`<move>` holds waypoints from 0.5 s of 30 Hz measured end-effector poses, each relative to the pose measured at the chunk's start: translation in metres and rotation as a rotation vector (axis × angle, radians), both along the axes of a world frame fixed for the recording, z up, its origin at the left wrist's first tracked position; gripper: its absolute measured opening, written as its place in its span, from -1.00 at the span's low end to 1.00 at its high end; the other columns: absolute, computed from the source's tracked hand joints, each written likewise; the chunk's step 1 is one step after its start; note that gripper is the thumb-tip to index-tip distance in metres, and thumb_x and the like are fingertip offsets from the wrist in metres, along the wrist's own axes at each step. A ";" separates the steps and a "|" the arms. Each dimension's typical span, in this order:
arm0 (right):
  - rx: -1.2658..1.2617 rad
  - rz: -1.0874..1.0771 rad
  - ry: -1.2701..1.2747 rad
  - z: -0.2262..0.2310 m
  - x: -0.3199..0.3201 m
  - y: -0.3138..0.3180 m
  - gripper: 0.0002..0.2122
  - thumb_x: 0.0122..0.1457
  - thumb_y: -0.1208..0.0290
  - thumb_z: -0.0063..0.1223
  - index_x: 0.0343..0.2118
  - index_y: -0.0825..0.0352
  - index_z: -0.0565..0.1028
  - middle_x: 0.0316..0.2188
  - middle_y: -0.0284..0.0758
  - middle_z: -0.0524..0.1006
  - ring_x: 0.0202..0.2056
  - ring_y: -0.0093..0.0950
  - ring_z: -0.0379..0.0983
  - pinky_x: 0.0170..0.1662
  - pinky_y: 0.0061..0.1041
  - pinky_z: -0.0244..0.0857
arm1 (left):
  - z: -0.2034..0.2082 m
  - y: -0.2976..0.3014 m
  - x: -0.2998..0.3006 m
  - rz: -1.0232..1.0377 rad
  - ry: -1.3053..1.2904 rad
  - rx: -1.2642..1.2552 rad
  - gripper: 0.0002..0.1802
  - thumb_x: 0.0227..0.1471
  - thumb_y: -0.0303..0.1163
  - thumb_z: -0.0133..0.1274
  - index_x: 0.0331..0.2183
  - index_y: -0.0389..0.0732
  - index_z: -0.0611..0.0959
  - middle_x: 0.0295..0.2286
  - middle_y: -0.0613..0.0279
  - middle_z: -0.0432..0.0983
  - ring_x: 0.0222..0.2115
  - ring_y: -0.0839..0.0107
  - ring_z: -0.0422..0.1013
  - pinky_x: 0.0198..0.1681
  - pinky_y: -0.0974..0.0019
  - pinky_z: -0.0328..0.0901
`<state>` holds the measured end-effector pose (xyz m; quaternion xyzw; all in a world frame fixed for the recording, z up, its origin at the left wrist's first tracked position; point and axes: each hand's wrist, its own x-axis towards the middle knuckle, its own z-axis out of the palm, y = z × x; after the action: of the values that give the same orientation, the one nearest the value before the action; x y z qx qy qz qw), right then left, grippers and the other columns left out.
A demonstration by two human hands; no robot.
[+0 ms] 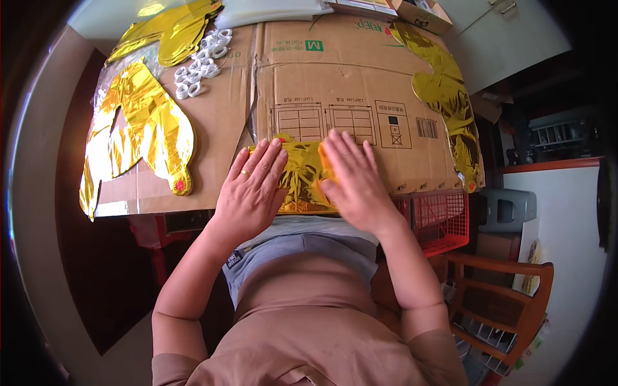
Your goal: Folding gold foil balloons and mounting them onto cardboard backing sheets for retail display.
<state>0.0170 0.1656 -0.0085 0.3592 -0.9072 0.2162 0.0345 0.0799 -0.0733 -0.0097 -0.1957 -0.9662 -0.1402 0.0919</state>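
Observation:
A gold foil balloon (pixel 300 174), folded into a compact piece, lies at the near edge of the cardboard-covered table. My left hand (pixel 250 183) rests flat on its left part, fingers stretched out and a ring on one of them. On its right side my right hand (pixel 353 183) lies with fingers extended, slightly blurred. Some orange-gold foil shows beside the right thumb. A small red spot marks the folded balloon's upper edge. Both palms hide the balloon's outer ends.
Flat gold foil balloons lie at the left (pixel 161 128), in a far-left stack (pixel 177 35) and along the right edge (pixel 444 96). Several small white rings (pixel 203 61) sit near the stack. Clear plastic sheets (pixel 273 9) lie at the back. A red crate (pixel 441 222) and wooden chair (pixel 502 299) stand right.

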 end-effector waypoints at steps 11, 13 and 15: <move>-0.678 -0.499 -0.837 -0.009 0.069 0.038 -0.66 0.30 0.15 0.07 -0.24 0.41 0.56 -0.44 -0.31 0.61 -0.43 -0.57 0.57 -0.38 -0.64 0.37 | -0.003 -0.001 0.003 0.016 0.004 0.026 -0.30 0.10 -0.29 0.04 0.23 -0.30 0.28 0.27 0.02 0.12 0.31 0.11 0.03 0.35 0.02 -0.13; -0.814 -0.493 -1.097 -0.024 0.066 0.027 -0.59 0.31 0.06 0.02 -0.26 0.43 0.55 -0.44 -0.30 0.61 -0.40 -0.51 0.61 -0.38 -0.63 0.35 | -0.003 0.000 0.001 0.012 0.006 0.031 -0.30 0.11 -0.29 0.04 0.23 -0.30 0.28 0.27 0.02 0.13 0.31 0.11 0.03 0.35 0.01 -0.13; -0.938 -0.467 -1.212 -0.029 0.063 0.016 -0.60 0.31 0.05 0.01 -0.28 0.41 0.54 -0.41 -0.23 0.63 -0.42 -0.47 0.62 -0.41 -0.63 0.33 | -0.003 0.000 0.002 0.016 0.008 0.029 -0.31 0.11 -0.28 0.04 0.23 -0.28 0.29 0.27 0.03 0.12 0.31 0.12 0.02 0.35 0.01 -0.14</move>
<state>0.0803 0.1815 -0.0376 -0.0718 -0.6345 0.7198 -0.2723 0.0824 -0.0734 -0.0124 -0.1870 -0.9653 -0.1527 0.0997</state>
